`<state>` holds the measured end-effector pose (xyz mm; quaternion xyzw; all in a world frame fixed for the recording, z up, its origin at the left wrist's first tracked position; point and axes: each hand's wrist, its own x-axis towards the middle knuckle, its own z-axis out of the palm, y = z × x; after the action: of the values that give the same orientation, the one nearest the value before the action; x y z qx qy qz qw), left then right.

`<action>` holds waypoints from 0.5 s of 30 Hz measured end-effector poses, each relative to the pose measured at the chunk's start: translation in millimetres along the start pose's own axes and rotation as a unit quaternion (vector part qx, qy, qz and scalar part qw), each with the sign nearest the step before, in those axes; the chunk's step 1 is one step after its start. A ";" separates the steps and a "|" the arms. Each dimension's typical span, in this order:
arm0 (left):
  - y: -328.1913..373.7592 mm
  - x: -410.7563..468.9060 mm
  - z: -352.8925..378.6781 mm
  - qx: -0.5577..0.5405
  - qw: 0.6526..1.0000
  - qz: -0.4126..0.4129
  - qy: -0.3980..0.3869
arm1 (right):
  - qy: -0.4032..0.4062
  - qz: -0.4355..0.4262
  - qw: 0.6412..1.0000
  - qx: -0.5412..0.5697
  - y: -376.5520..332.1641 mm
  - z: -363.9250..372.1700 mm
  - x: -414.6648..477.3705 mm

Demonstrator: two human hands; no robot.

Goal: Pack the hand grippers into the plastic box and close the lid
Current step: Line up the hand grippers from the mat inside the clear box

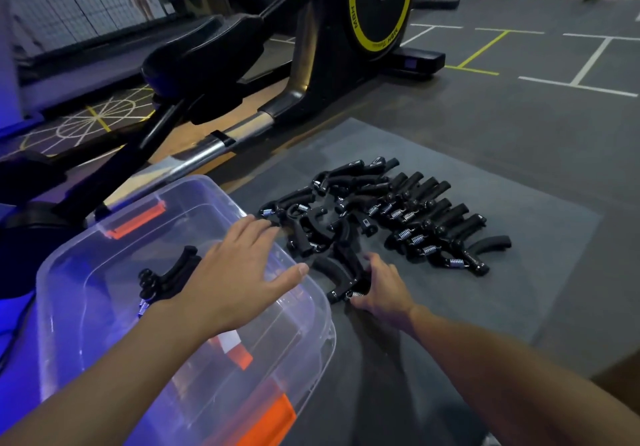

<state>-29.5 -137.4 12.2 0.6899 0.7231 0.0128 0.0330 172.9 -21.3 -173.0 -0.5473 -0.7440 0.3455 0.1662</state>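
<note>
- The plastic box (86, 307) stands open at the left, just beside the pile. One hand gripper (166, 279) lies inside it, against the far-left part of the bottom. As far as can be seen through the clear walls, nothing else has been packed.
- Most of the work is left. The pile of hand grippers (398, 213) lies on the grey mat (519, 307): a tangled heap on the near-left side and a tidier overlapping row on the right.
- The right hand (384, 289) is at the near edge of the heap. Its fingers are curled round the spring end of the nearest hand gripper (341, 272), which lies on the mat and has not been lifted.
- The left hand (239, 272) reaches out above the box towards the heap. Its fingers are straight and spread and hold nothing, and the fingertips are right at the first grippers of the pile (whether they touch one I cannot tell).
- The step in hand looks like taking the next gripper or two from the heap and carrying them across into the box.
- The lid is not on. I cannot pick it out with any certainty (the orange pieces low in the frame may belong to it or to a latch). An orange latch (138, 220) shows on the box's far side.
- My judgement is that this is an early stage: one gripper is packed and the rest remain, with the lid to be closed last.
</note>
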 end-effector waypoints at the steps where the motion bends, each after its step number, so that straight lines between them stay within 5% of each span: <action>1: -0.4 -0.2 -0.1 0.000 1.000 0.000 0.000 | 0.000 0.001 1.000 0.006 -0.8 -1.9 -0.8; 8: -1.3 -2.4 -4.8 -0.004 1.000 0.003 -0.003 | 0.005 0.044 0.998 0.038 -18.2 -27.2 -12.6; 15: -1.3 -13.0 -19.0 -0.022 1.000 -0.002 0.012 | 0.041 0.061 0.980 0.183 -43.8 -62.0 -21.7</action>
<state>-31.5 -149.9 31.5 0.6875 0.7242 0.0372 0.0396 188.5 -27.9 -95.9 -0.5659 -0.6254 0.4627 0.2729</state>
